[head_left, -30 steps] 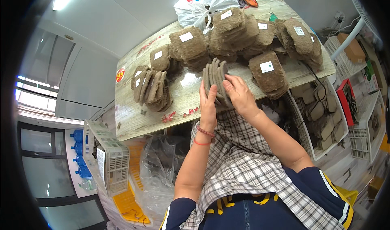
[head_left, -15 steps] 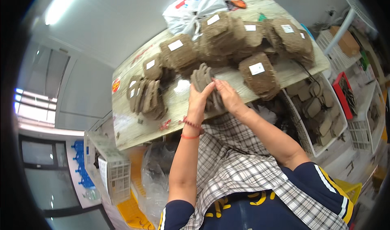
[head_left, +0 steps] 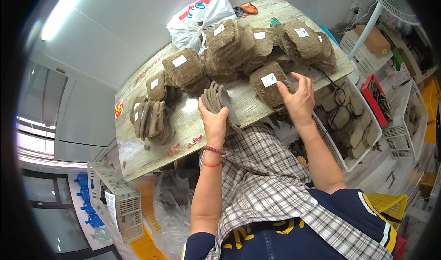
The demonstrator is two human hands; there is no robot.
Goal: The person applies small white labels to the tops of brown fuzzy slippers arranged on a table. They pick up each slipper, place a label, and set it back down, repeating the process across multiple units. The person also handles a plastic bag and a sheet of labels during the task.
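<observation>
My left hand (head_left: 214,124) is closed around a bundle of brown, fuzzy flat pads (head_left: 215,98), held on edge above the front of the table, with a smooth grey face showing on its right side. My right hand (head_left: 300,101) has its fingers apart at the right edge of a stack of brown fuzzy pads (head_left: 265,97) topped with a white label. Its thumb lies over or against that edge; whether it touches I cannot tell. Leaning together at the table's left is another group of pads (head_left: 154,122).
More labelled pad stacks (head_left: 186,78) line the back of the wooden table (head_left: 193,126), before a white plastic bag (head_left: 200,18). A white crate (head_left: 342,152) of pads stands at the right below the table, near a red box (head_left: 373,101) and a fan (head_left: 395,2).
My right hand has left the bundle and moved right to the labelled stack, its fingers spreading. The left hand keeps the bundle, now tilted with its grey face showing. The view has shifted slightly.
</observation>
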